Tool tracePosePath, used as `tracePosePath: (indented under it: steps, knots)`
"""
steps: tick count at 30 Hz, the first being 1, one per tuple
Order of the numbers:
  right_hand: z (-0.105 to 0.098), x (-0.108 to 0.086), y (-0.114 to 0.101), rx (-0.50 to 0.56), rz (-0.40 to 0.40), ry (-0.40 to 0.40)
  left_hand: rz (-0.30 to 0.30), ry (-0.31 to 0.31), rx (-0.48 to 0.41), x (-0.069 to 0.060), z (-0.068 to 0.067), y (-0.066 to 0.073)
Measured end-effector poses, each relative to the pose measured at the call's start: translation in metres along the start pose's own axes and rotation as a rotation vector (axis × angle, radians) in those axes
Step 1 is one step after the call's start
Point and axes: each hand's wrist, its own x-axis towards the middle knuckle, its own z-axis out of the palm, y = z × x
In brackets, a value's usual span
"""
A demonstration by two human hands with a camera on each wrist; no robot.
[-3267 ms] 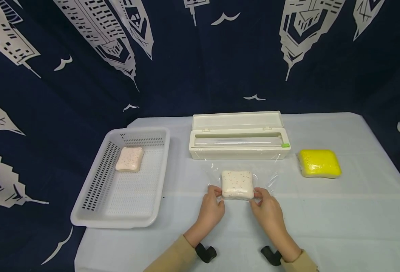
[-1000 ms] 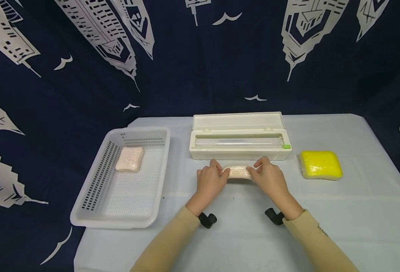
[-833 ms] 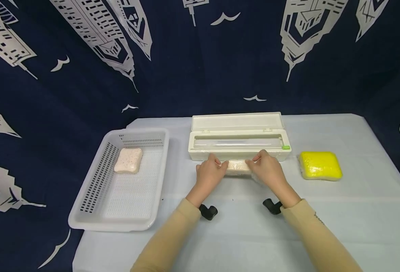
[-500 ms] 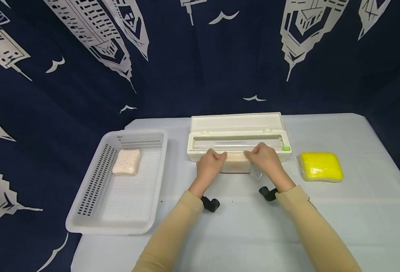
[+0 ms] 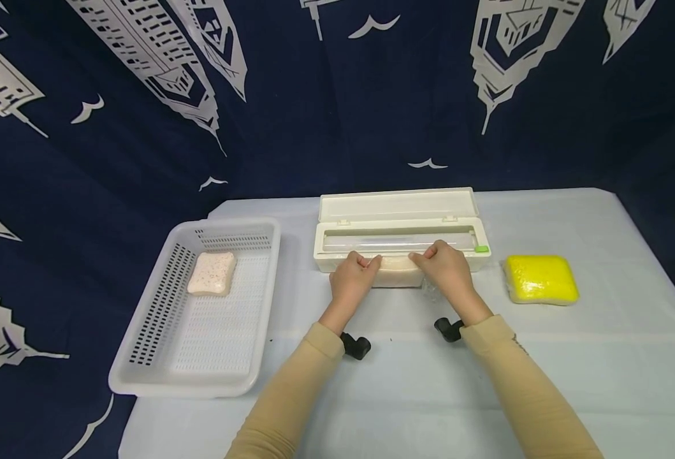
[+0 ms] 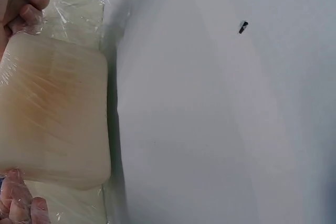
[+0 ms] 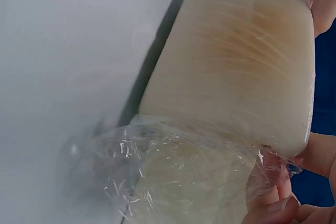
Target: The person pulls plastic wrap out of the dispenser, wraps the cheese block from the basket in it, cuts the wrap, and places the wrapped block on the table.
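A cream block with rounded corners, its kind unclear, is tipped up just in front of the open cling film dispenser. Clear cling film lies over it and bunches loosely at its right side. My left hand pinches the block's upper left corner, film included. At the upper right corner my right hand does the same. In the left wrist view the block turns a face with a tan patch to the camera, and the film on it is creased.
On the left stands a white perforated basket holding a pale speckled block. A yellow film-wrapped block lies to the right. The white table ends at a dark blue printed curtain behind.
The block lay flat with its speckled face up. Both hands gripped it, moved it away from me towards the dispenser and tipped it up. Lately it has shifted only slightly.
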Motion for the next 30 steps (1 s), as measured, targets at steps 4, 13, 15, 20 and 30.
tracePosePath:
  steps: [4,13,15,20,30]
  knots:
    - [0.003,-0.002,0.001,0.012,0.006,0.007,-0.018,-0.005,-0.005,-0.001,0.001,-0.003]
    - [0.005,-0.006,0.002,0.022,-0.003,0.060,0.034,-0.033,-0.006,-0.007,-0.002,-0.005]
    - [0.005,-0.006,0.003,0.018,-0.009,0.075,0.047,-0.048,0.001,-0.010,-0.003,-0.005]
    - [0.006,-0.005,0.005,0.027,-0.015,0.077,0.066,-0.072,0.016,-0.013,-0.002,-0.006]
    - [0.016,-0.015,0.009,0.035,-0.058,0.138,0.014,-0.051,-0.024,-0.015,0.004,-0.006]
